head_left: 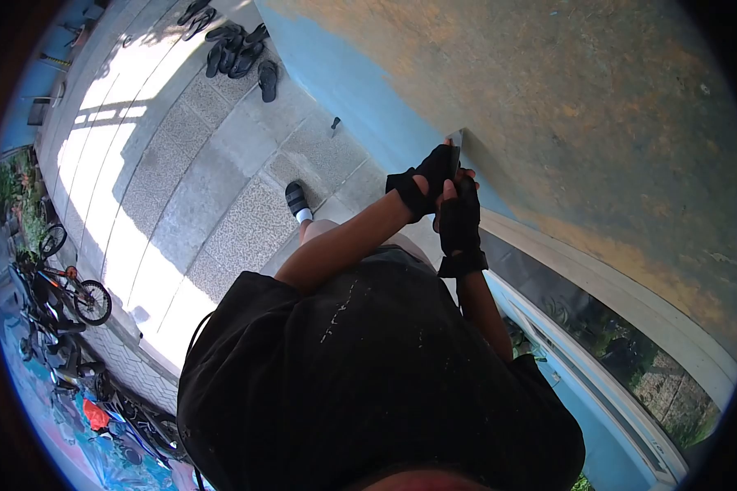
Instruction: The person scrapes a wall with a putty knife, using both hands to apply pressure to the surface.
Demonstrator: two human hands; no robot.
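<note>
My left hand [436,173] and my right hand [461,214], both in black fingerless gloves, are close together against the wall. Between them is a scraper with a flat grey metal blade [456,146], its edge at the wall surface; its handle is hidden by my fingers. Both hands are closed around it, the left one nearer the blade, the right just below. The wall [581,106] beside them is light blue at the lower edge, with a large rough brown and grey patch.
A small dark-handled tool [336,123] lies on the paved floor [246,213]. Several dark sandals [237,53] are grouped near the wall's far end. A window ledge [606,270] runs below the patch at right. Bicycles [78,295] stand at far left.
</note>
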